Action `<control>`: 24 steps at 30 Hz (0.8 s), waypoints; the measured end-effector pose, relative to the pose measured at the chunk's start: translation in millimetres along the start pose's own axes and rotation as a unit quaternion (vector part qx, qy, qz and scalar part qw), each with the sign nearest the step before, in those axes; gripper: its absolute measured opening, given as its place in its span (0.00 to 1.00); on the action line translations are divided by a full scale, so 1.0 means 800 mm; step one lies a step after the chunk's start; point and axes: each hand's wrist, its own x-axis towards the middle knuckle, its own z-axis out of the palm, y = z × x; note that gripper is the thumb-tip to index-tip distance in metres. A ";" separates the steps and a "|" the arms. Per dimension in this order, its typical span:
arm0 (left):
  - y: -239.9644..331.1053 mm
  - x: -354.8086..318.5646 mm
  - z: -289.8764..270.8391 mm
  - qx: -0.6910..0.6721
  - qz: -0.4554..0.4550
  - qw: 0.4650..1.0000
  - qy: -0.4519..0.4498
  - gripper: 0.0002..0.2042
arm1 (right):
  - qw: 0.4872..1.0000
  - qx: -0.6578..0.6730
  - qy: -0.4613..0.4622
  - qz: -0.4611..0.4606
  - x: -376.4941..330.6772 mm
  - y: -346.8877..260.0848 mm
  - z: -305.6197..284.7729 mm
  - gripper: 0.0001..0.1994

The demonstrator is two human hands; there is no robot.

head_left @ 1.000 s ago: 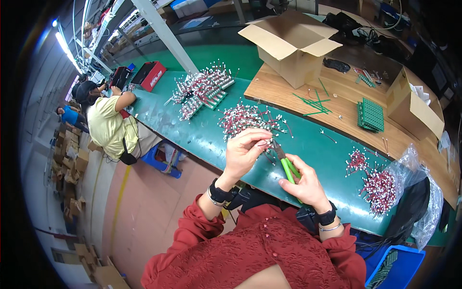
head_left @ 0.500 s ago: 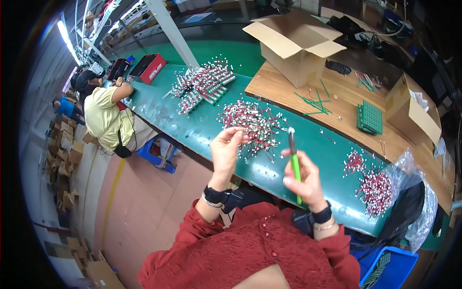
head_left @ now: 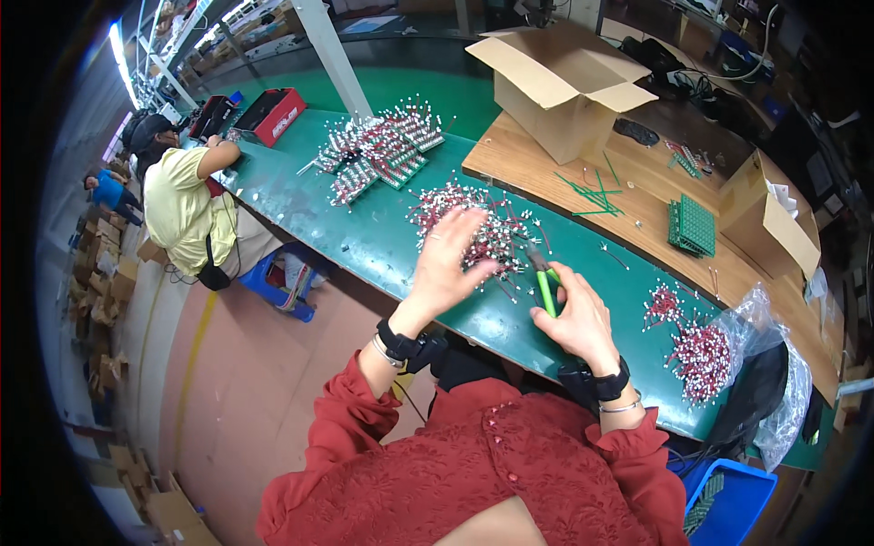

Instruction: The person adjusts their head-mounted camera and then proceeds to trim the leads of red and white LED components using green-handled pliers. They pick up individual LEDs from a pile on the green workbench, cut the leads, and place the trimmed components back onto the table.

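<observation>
My left hand (head_left: 452, 259) reaches over a heap of short dark-red wires with white connector ends (head_left: 492, 232) on the green table. Its fingers are stretched out and apart, a little blurred, and nothing shows between them. In my right hand (head_left: 581, 318) are green-handled pliers (head_left: 545, 289), their dark jaws pointing at the near right edge of the heap. Whether the jaws touch a wire cannot be made out. Farther left lies a stack of small green boards (head_left: 387, 150) with the same kind of wires on them.
On the right are a smaller wire heap (head_left: 701, 359) and a clear plastic bag (head_left: 785, 400). A wooden board (head_left: 510, 159) bears an open carton (head_left: 555, 105), green strips (head_left: 596, 198) and stacked green panels (head_left: 692, 226). A seated person (head_left: 187, 205) works at the left near a red box (head_left: 270, 118).
My left hand has opened from a pinch and moved up over the wire heap. The pliers in my right hand have tipped left and down toward the heap.
</observation>
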 end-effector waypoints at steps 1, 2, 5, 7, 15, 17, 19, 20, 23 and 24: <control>0.012 0.002 0.003 0.038 0.043 0.997 -0.050 0.28 | 1.000 0.012 0.004 0.018 -0.003 0.006 -0.003 0.31; 0.023 0.004 0.008 0.075 0.086 0.988 -0.099 0.27 | 0.999 0.024 0.008 0.036 -0.005 0.013 -0.006 0.31; 0.014 0.001 0.037 0.115 0.173 0.961 -0.184 0.23 | 0.996 -0.081 0.034 0.031 -0.011 0.027 -0.013 0.31; 0.000 0.004 0.040 0.146 0.170 0.951 -0.212 0.21 | 0.984 -0.174 0.038 0.029 -0.016 0.035 -0.021 0.31; -0.018 -0.003 0.000 0.165 0.116 0.947 -0.251 0.16 | 0.972 -0.227 0.028 0.047 -0.037 0.058 -0.033 0.30; -0.009 0.009 -0.006 0.091 0.093 0.954 -0.270 0.16 | 0.975 -0.214 0.031 0.046 -0.035 0.059 -0.031 0.30; 0.001 0.026 -0.014 0.017 0.078 0.958 -0.277 0.16 | 0.978 -0.203 0.036 0.044 -0.033 0.059 -0.027 0.30; 0.001 0.034 -0.006 0.018 0.074 0.961 -0.265 0.17 | 0.978 -0.203 0.034 0.045 -0.033 0.060 -0.027 0.30; 0.009 0.058 0.024 0.059 0.097 0.970 -0.216 0.23 | 0.978 -0.205 0.026 0.039 -0.031 0.062 -0.026 0.30; 0.010 0.065 0.034 0.085 0.094 0.965 -0.230 0.23 | 0.977 -0.206 0.027 0.039 -0.032 0.063 -0.026 0.30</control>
